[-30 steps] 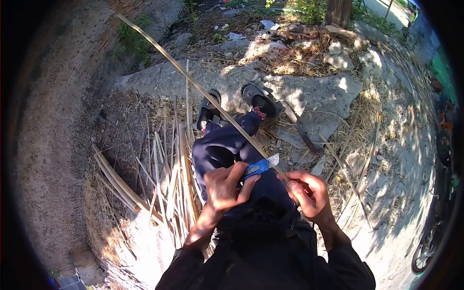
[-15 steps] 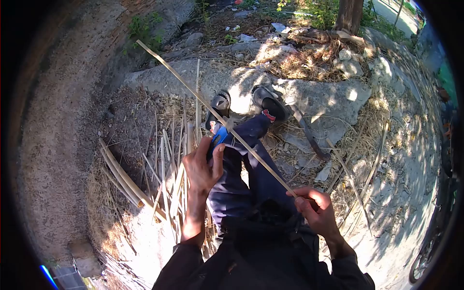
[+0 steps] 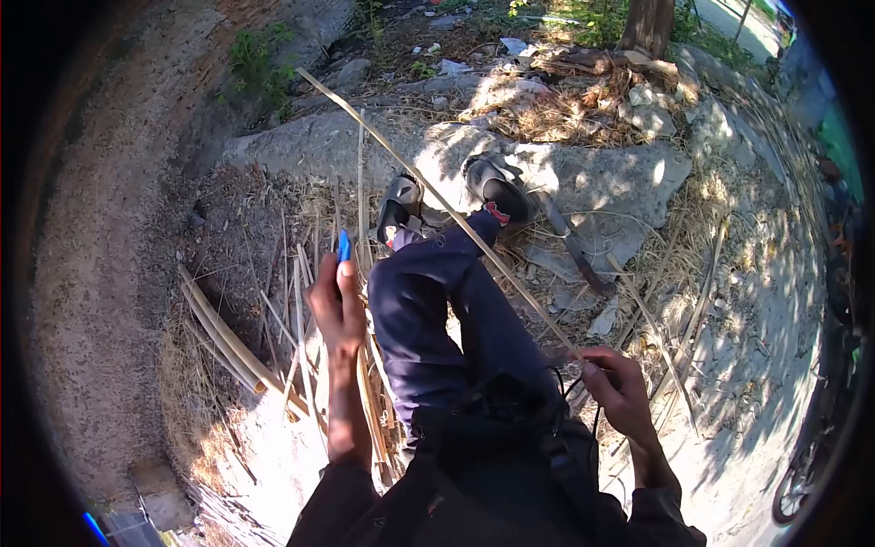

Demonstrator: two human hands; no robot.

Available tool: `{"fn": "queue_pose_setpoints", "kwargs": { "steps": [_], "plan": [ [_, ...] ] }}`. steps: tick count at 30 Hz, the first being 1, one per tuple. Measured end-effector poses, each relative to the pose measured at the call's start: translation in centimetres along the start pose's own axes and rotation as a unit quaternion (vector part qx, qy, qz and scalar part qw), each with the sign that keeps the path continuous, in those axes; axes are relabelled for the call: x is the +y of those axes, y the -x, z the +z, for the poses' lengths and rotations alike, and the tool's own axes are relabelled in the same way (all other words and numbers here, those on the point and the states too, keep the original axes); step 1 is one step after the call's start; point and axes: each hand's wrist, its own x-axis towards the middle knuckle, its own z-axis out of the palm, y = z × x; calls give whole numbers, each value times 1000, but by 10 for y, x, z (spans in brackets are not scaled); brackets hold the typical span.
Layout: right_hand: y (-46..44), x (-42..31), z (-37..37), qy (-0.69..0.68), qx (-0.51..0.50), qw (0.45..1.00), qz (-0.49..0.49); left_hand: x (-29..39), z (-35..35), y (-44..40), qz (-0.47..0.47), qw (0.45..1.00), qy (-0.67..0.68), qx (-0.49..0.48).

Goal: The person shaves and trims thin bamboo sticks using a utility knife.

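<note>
My left hand (image 3: 337, 308) is raised left of my knees, fingers closed on a small blue tool (image 3: 344, 246), apart from the strip. Only the tool's blue part shows clearly. At the right of my lap, my right hand (image 3: 619, 390) pinches the near end of a long, thin wooden strip (image 3: 437, 193). The strip slants up and left over my legs (image 3: 415, 305), and its far end hangs free in the air.
Many pale strips (image 3: 305, 337) lie at my left, with thicker curved poles (image 3: 228, 345) beside them. A long dark blade (image 3: 576, 246) lies right of my shoes (image 3: 497, 189) by a stone slab (image 3: 620, 182). Thin sticks (image 3: 656, 333) lie at the right; a tree trunk (image 3: 648, 27) stands ahead.
My left hand has moved left, taking the blue tool off the strip. My right hand has shifted slightly right with the strip, whose far end now sits further right.
</note>
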Motion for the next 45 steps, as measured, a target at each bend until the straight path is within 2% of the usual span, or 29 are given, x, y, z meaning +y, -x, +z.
{"fn": "queue_pose_setpoints", "kwargs": {
  "steps": [1, 2, 3, 5, 6, 7, 11, 14, 16, 23, 25, 32, 34, 45],
  "plan": [
    [-6, -3, 9, 9, 13, 999, -28, 1, 5, 16, 29, 997, -18, -69],
    [-10, -4, 15, 17, 25, 998, -57, 26, 17, 26, 65, 994, 18, -87],
    [-15, -3, 16, 43, 9, 997, -71, 31, 19, 38, 47, 986, 12, -158],
    [-26, 0, 31, 38, 13, 993, -108, 49, 27, 51, 56, 974, 10, -218],
    [-31, -2, 36, 33, 15, 989, -145, 53, 33, 53, 73, 973, 30, -215],
    [-30, -10, 34, 25, -11, 994, -110, 56, 36, 56, 74, 972, 33, -220],
    [-34, -25, 36, 21, -35, 993, -109, 53, 41, 63, 96, 972, 37, -213],
    [-36, -24, 36, 62, -35, 987, -146, 52, 44, 68, 109, 971, 43, -210],
    [-39, -23, 41, 72, -29, 971, -225, 52, 46, 70, 115, 971, 38, -208],
    [-42, -26, 48, 92, -4, 958, -270, 61, 50, 75, 90, 968, 61, -225],
    [-43, -24, 50, 100, 15, 951, -291, 63, 51, 75, 94, 973, 55, -201],
    [-38, -22, 46, 106, 17, 948, -301, 57, 55, 74, 150, 973, 41, -169],
    [-36, -24, 45, 106, 8, 955, -276, 56, 56, 73, 170, 973, 20, -155],
    [-29, -25, 44, 146, 25, 959, -242, 52, 58, 69, 193, 972, -17, -133]
  ]
}}
